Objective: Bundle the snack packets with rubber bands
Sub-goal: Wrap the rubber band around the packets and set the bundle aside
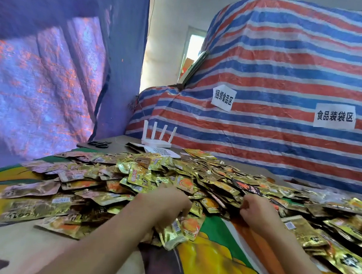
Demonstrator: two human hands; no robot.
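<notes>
A wide heap of gold foil snack packets [171, 180] covers the table from left to right. My left hand [164, 203] lies on the heap's near edge, fingers curled down around a small bunch of gold packets [174, 233] that sticks out below the palm. My right hand [255, 208] is at the heap's edge a little to the right, seen from the back. Its fingers are curled into the packets and pinch one there. What lies under either palm is hidden. I see no rubber band.
A printed cloth [219, 262] covers the table in front of me. At the far edge stand a white router [156, 143], black scissors [98, 144] and a sheet with a QR code [163, 151]. A striped tarp [287, 129] rises behind, a blue tarp [49, 69] at the left.
</notes>
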